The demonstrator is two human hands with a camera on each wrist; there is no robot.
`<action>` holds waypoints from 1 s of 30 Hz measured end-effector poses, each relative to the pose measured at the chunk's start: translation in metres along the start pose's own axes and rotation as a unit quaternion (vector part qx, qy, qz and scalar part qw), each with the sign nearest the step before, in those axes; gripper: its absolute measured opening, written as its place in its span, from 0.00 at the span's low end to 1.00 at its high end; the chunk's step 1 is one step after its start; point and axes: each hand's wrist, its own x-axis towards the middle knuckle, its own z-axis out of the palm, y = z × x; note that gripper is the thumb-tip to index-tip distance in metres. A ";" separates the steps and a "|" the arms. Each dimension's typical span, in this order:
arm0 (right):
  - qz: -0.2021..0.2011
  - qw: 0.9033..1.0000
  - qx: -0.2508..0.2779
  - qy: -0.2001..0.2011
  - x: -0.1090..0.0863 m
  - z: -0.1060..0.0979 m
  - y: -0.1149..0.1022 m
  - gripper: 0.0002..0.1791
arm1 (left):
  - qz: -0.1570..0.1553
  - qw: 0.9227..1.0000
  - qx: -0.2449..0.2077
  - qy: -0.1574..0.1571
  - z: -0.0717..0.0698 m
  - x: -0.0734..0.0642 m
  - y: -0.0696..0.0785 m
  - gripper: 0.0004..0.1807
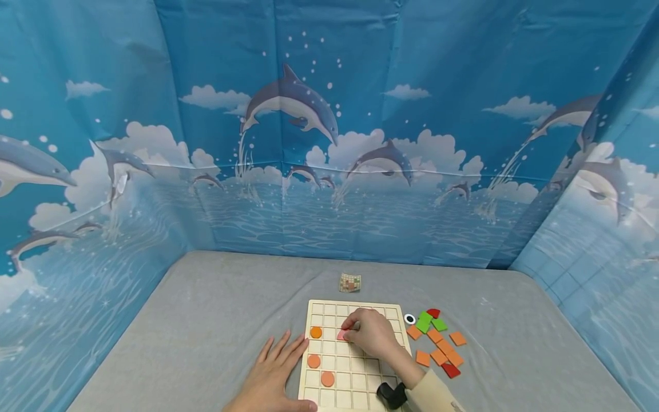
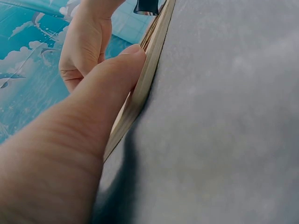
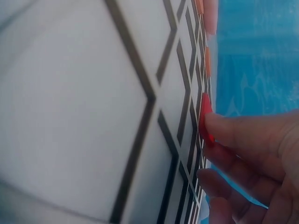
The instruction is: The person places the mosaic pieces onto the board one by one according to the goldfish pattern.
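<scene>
A wooden grid board (image 1: 337, 365) lies on the grey cloth. Three orange discs sit in its left cells; one is the upper disc (image 1: 316, 332). My right hand (image 1: 372, 333) is over the board's upper middle, pinching a small red piece (image 3: 205, 119) between thumb and fingers, right at the grid; its full shape is partly covered. In the head view this red piece (image 1: 342, 335) looks pinkish. My left hand (image 1: 270, 377) lies spread beside the board's left edge, fingers straight. Its thumb (image 2: 133, 56) touches the board's edge in the left wrist view.
Right of the board lie several orange square tiles (image 1: 445, 346), green pieces (image 1: 424, 321), red pieces (image 1: 451, 371) and a black-and-white ring-like disc (image 1: 409, 319). A small patterned card (image 1: 350, 282) lies beyond the board. A dolphin-print curtain (image 1: 329, 217) surrounds the table.
</scene>
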 end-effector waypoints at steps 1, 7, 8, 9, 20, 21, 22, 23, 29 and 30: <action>-0.001 1.000 -0.001 -0.001 0.000 0.000 0.000 0.06 | -0.002 1.000 -0.001 -0.001 0.000 0.000 0.000 0.59; -0.010 1.000 -0.006 -0.004 -0.001 -0.001 0.001 0.06 | -0.001 1.000 0.000 -0.001 0.001 -0.001 -0.002 0.59; -0.012 1.000 -0.009 -0.004 -0.002 -0.002 0.001 0.06 | 0.000 1.000 -0.001 -0.001 0.001 -0.001 -0.002 0.59; -0.015 1.000 -0.014 -0.003 -0.002 -0.002 0.001 0.06 | 0.000 1.000 -0.003 -0.002 0.001 0.000 -0.002 0.59; -0.053 0.995 -0.084 0.008 -0.005 -0.003 -0.001 0.05 | -0.006 1.000 -0.001 -0.007 0.001 0.000 -0.001 0.60; -0.055 0.995 -0.086 0.007 -0.005 -0.003 -0.001 0.05 | -0.007 1.000 0.000 -0.006 0.002 0.000 -0.001 0.60; -0.057 0.994 -0.088 0.006 -0.005 -0.003 -0.001 0.05 | -0.007 1.000 0.002 -0.005 0.002 0.000 -0.001 0.60; -0.060 0.994 -0.089 0.005 -0.006 -0.003 -0.001 0.05 | -0.008 1.000 0.002 -0.004 0.002 0.000 -0.001 0.60; -0.066 0.994 -0.093 0.001 -0.009 -0.004 -0.001 0.04 | -0.007 1.000 0.008 -0.004 0.002 0.001 0.000 0.61; -0.066 0.993 -0.093 -0.002 -0.009 -0.004 -0.001 0.04 | -0.007 1.000 0.009 -0.005 0.002 0.001 0.000 0.61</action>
